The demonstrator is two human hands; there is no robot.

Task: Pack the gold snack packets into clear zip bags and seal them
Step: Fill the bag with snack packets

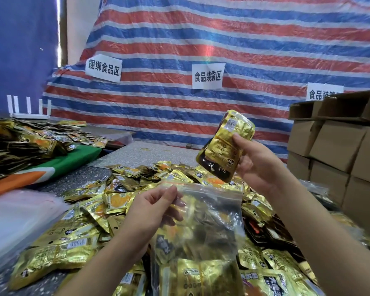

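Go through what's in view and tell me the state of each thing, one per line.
Clear zip bag: unsealed, held at its top edge by the left hand.
Stack of gold packets: gripped in the right hand, raised above the bag.
Loose gold packets: heaped on the table.
Cardboard boxes: stacked, top one open.
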